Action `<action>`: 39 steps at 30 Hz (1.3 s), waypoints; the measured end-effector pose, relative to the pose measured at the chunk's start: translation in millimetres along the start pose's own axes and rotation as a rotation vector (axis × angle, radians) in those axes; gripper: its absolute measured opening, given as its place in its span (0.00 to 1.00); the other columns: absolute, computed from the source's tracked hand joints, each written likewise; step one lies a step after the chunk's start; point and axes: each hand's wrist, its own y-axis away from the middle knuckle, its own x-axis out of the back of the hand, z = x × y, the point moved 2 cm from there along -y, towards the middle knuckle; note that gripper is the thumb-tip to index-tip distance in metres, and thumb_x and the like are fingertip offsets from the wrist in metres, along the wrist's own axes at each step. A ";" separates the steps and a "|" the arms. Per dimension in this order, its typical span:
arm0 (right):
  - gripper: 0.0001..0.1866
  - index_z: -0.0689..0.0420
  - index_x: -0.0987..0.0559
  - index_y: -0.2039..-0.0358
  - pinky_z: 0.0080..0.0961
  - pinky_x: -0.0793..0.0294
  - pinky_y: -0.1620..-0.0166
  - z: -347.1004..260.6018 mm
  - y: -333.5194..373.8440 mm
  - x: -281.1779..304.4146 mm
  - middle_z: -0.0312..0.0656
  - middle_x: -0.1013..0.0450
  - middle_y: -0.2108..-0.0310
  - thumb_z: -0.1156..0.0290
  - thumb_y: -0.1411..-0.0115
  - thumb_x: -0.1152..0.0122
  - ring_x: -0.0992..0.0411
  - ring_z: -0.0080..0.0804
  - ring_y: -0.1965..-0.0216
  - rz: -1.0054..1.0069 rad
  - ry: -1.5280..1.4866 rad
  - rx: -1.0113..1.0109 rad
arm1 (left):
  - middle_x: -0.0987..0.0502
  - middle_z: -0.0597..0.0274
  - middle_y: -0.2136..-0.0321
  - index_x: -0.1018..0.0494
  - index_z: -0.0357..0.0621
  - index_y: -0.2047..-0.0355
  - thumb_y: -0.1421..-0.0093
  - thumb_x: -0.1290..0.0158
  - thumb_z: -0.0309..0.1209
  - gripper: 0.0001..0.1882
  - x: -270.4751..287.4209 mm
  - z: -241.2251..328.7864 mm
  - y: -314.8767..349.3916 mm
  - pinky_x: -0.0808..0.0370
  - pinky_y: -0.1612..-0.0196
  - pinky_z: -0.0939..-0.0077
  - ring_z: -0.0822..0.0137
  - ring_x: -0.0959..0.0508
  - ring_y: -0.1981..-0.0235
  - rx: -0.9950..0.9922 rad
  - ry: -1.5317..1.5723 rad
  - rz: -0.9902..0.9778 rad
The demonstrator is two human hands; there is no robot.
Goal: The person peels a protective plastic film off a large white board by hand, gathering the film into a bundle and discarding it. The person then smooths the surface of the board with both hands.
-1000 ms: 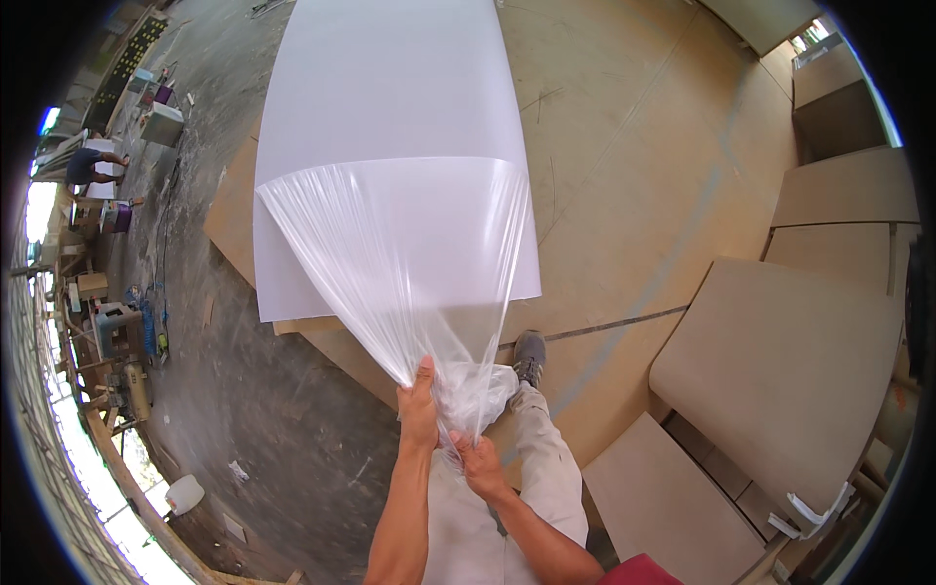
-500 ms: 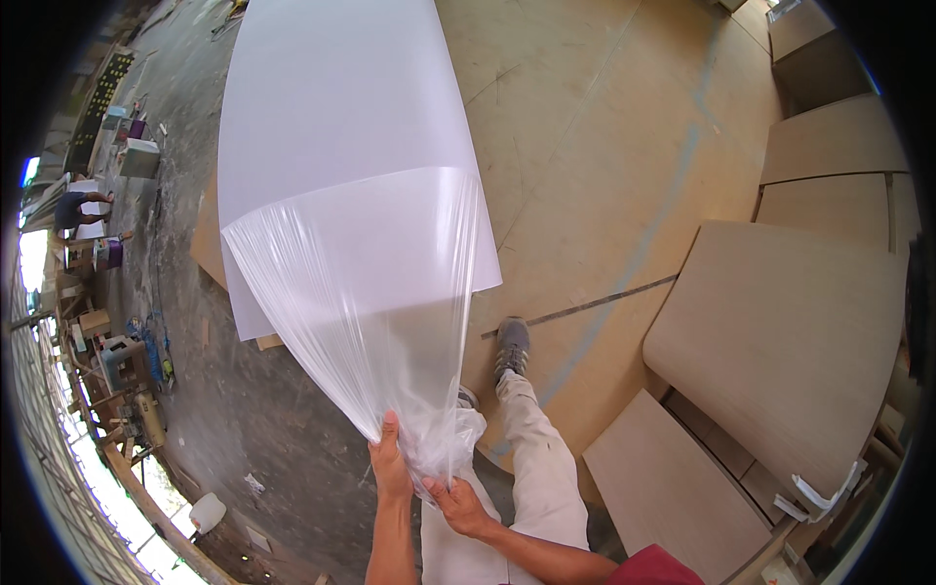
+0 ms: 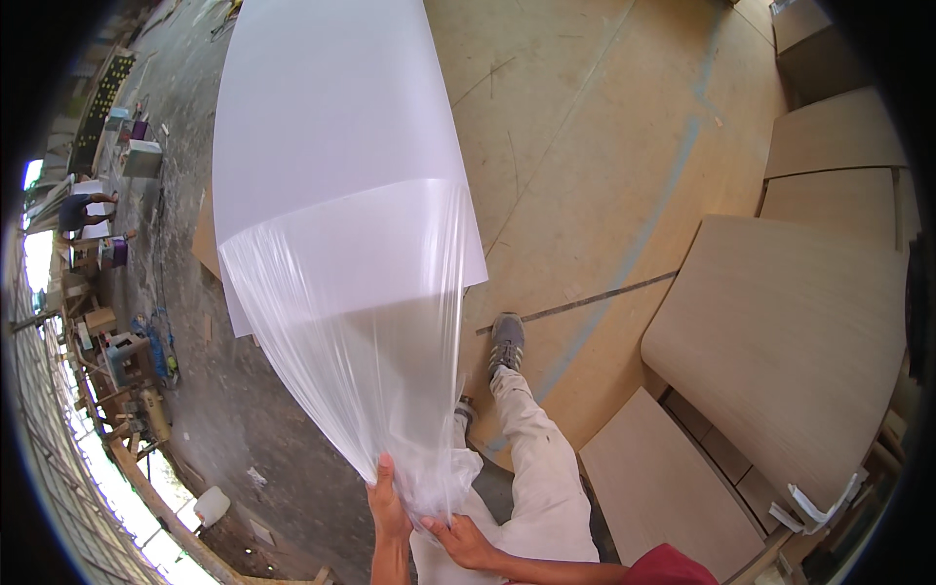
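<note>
A clear plastic film (image 3: pixel 336 351) stretches from across the near part of a large white sheet (image 3: pixel 336 107) down to my hands, narrowing into taut folds. My left hand (image 3: pixel 388 509) is closed round its gathered left edge, thumb pointing up. Lower and to the right, my right hand (image 3: pixel 462 542) grips the bunched right edge, with its thumb over the film. Between both hands the film lies crumpled, hiding some fingers. Through it, the near edge of the white sheet shows.
A large tan board (image 3: pixel 595 146) lies under my shoe (image 3: pixel 507 339), right of the white sheet. Wood-toned panels (image 3: pixel 780 341) are stacked at the right. Grey floor (image 3: pixel 234 419) runs along the left, where tools and boxes stand. Farther off, another person (image 3: pixel 76 212) bends forward.
Both hands have moved down toward me, still holding the film. Its stretched part is longer, and its far edge sits slightly nearer.
</note>
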 end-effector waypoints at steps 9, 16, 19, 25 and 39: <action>0.25 0.66 0.24 0.57 0.31 0.30 0.62 40.2 14.6 -24.7 0.42 0.29 0.73 0.51 0.26 0.52 0.34 0.27 0.69 0.023 -0.147 0.215 | 0.29 0.51 0.43 0.44 0.34 0.34 0.29 0.49 0.41 0.32 9.9 -2.7 37.2 0.25 0.43 0.61 0.58 0.24 0.47 0.028 0.010 -0.063; 0.24 0.64 0.24 0.48 0.28 0.29 0.54 70.0 17.9 -46.8 0.39 0.26 0.64 0.54 0.26 0.51 0.32 0.25 0.61 0.017 -0.270 0.341 | 0.27 0.49 0.45 0.41 0.33 0.35 0.28 0.52 0.42 0.30 59.5 -30.2 45.8 0.23 0.44 0.59 0.55 0.22 0.48 -0.025 -0.001 -0.143; 0.24 0.64 0.23 0.51 0.26 0.30 0.56 83.4 17.6 -59.4 0.35 0.26 0.66 0.52 0.27 0.50 0.32 0.23 0.63 0.024 -0.263 0.326 | 0.27 0.50 0.45 0.41 0.34 0.35 0.28 0.52 0.42 0.29 86.7 -43.9 41.4 0.22 0.44 0.59 0.56 0.22 0.48 -0.046 0.002 -0.181; 0.24 0.62 0.20 0.57 0.23 0.30 0.59 116.5 -1.1 -89.3 0.30 0.29 0.70 0.51 0.27 0.49 0.34 0.19 0.65 0.154 -0.231 0.417 | 0.26 0.51 0.46 0.39 0.31 0.37 0.29 0.49 0.39 0.29 121.8 -56.0 35.3 0.22 0.46 0.62 0.59 0.22 0.50 -0.120 0.017 -0.309; 0.26 0.67 0.20 0.59 0.35 0.28 0.59 150.5 9.7 -114.5 0.47 0.23 0.72 0.52 0.29 0.50 0.28 0.31 0.67 0.373 0.043 0.500 | 0.22 0.50 0.53 0.32 0.26 0.45 0.29 0.50 0.39 0.24 161.5 -80.7 52.0 0.20 0.50 0.61 0.58 0.19 0.56 -0.159 0.028 -0.380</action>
